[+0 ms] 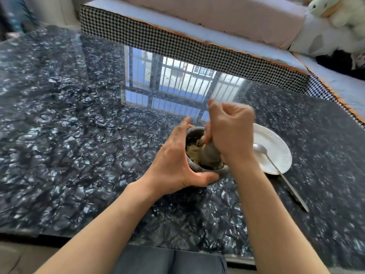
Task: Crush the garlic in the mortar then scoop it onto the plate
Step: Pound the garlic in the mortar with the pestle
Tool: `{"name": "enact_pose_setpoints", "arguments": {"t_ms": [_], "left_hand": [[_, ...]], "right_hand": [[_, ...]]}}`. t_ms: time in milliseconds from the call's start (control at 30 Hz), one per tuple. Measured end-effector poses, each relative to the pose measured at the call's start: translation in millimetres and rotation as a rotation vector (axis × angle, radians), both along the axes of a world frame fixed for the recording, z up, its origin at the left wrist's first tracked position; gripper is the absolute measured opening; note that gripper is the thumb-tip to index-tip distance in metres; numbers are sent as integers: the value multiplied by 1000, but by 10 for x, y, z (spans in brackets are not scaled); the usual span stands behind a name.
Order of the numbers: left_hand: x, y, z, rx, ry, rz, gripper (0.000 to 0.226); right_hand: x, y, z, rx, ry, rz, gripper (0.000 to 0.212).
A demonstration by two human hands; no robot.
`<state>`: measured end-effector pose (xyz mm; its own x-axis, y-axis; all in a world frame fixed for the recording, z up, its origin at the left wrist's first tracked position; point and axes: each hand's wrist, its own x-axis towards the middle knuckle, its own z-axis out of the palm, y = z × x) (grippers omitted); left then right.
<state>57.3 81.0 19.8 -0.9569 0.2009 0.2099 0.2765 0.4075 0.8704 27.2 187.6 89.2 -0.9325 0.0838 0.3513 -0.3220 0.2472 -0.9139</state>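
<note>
1. Head view, looking down: I see a dark stone mortar (205, 169) standing on the glossy black marbled counter (69, 135), close to its near edge.
2. Inside the mortar lies the garlic (192, 153), a pale yellowish mash spread over the bowl's left inner side.
3. My left hand (173, 161) wraps the mortar's left wall, thumb under the near rim and fingers round the far side, so that grip is closed on the mortar.
4. My right hand (231, 133) is fisted round the pestle (210, 153), whose thick grey end sits down in the mash; this grip is closed tight on the shaft.
5. Just right of the mortar sits a white ribbed paper plate (280, 153), partly behind my right wrist.
6. A metal spoon (276, 167) rests with its bowl on the plate and its handle reaching over the near rim onto the counter.
7. Beyond the counter runs a sofa (197, 42) with a houndstooth edge, and a plush toy (333, 10) sits at the top right.
8. A barred window reflects in the counter's middle.
9. My right hand is motion-blurred and hides the pestle's upper part and the mortar's right rim; whether anything lies on the plate beside the spoon, I cannot tell.
</note>
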Motion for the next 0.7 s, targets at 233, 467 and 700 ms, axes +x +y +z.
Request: {"name": "enact_pose_setpoints", "arguments": {"t_ms": [233,467,700], "left_hand": [[-4,-1,-9,-15,23,-1,125],[-10,3,-9,14,10,4,126],[-20,-5,-9,9,12,1,128]], "right_hand": [[12,-13,88,-161,22,-2,54],[4,-73,-41,-79,-14,-26,55],[8,-104,-108,-198,44,-38,56]]}}
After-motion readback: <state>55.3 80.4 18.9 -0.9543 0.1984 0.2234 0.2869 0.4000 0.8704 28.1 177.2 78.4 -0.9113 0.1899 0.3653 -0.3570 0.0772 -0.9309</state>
